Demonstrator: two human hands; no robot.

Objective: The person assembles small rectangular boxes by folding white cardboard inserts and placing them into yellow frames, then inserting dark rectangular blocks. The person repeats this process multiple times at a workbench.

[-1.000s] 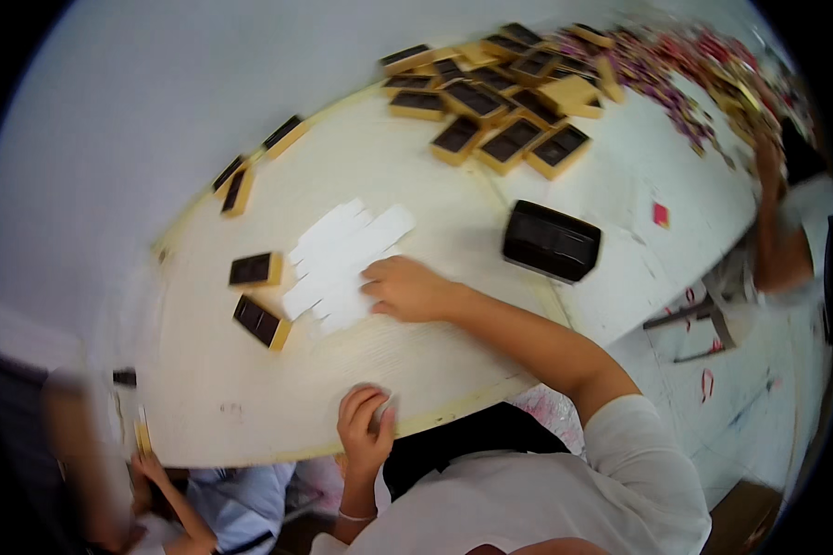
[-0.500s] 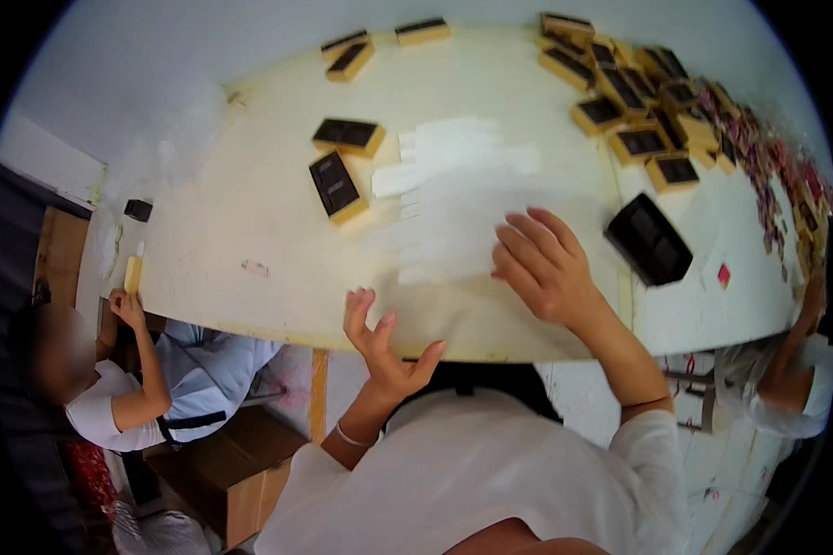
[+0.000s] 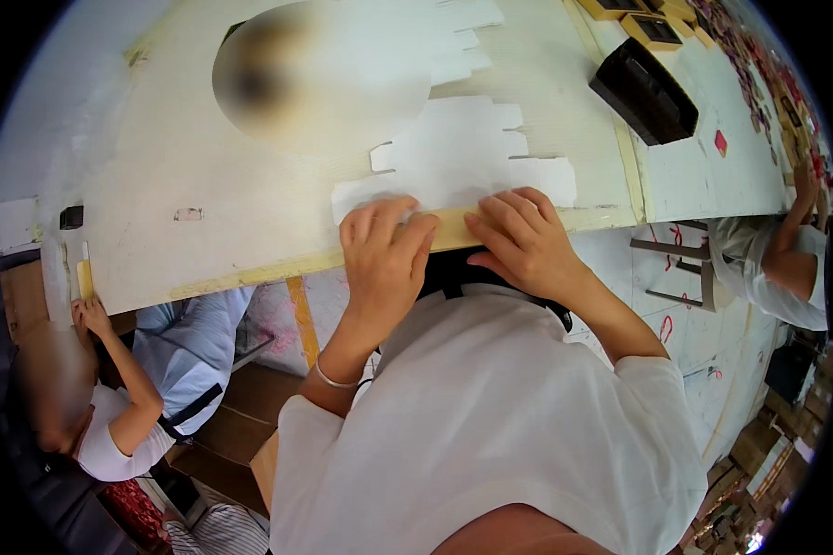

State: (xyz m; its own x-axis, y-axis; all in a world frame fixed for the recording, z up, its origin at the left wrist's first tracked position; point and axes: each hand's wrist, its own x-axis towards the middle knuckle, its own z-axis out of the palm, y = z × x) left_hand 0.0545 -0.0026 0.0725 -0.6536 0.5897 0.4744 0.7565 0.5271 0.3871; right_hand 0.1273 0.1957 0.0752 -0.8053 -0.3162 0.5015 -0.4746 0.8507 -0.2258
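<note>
A white die-cut card sheet (image 3: 453, 148) with notched side tabs lies flat at the table's near edge. My left hand (image 3: 384, 259) is bent over its near border, with fingers curled on top and the thumb toward the edge. Level with it, my right hand (image 3: 528, 242) grips the same border, its thumb below. Between my hands shows a yellow strip (image 3: 453, 229); I cannot tell whether it is the card's outer face or tape on the table edge.
More white card sheets (image 3: 458, 55) lie farther back beside a blurred patch. A black plastic tray (image 3: 646, 91) stands at right, with yellow boxes (image 3: 652, 31) beyond it and a heap of small reddish packets (image 3: 750, 69). Seated people (image 3: 143, 398) work at left and right.
Both hands have come down from above the table onto the card's near border and closed on it. My view has tilted downward, so the boxes at the back have mostly left it.
</note>
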